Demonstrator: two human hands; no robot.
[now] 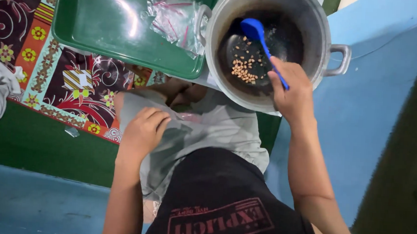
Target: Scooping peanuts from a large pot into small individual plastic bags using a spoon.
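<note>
Right hand [294, 95] clamped on blue spoon [263, 43] in pot [271, 43].
Spoon's long axis runs up-left from the grip, bowl over peanuts [245, 68]; left hand [142, 132] curled on knee, farther off.

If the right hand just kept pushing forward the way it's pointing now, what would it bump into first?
Probably the near rim of the metal pot, then the pale kernels on its dark bottom. The right hand points into the pot with the blue spoon; depth is hard to judge.
</note>
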